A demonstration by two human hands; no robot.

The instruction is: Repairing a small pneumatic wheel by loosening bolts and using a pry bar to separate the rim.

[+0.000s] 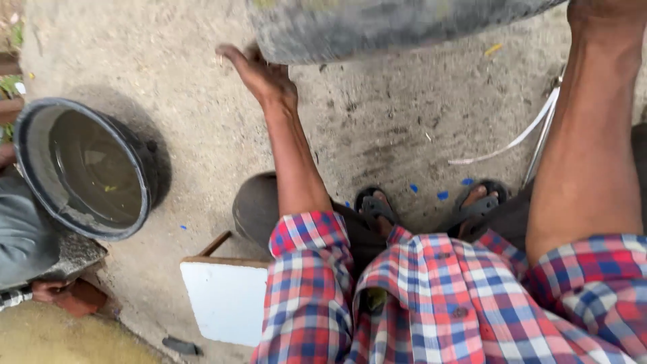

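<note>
One grey, dusty tyre (pixel 397 27) lies across the far edge of the view, its long axis running left to right, with only its near curve showing; the rest is cut off at the top. Two hands meet it. The left hand (pixel 259 71) rests flat against the tyre's left end, fingers spread and stretched toward the far left, not curled around anything. The right hand (pixel 603 13) reaches the tyre's right end at the far right corner, but it is cropped there, so I cannot tell whether it grips or only presses. One black basin (pixel 84 168) holding murky water stands on the ground at the left, well apart from the tyre. One white board (pixel 226 300) with a wooden edge lies near, just left of the person's checked shirt (pixel 445 296). Two feet in black sandals (pixel 428 209) stand side by side on the concrete ground (pixel 377 128), between the arms. One white cord (pixel 522 135) lies curved on the ground at the right, beside the right forearm. Open concrete stretches between the basin and the left arm, and between the tyre and the sandals.
</note>
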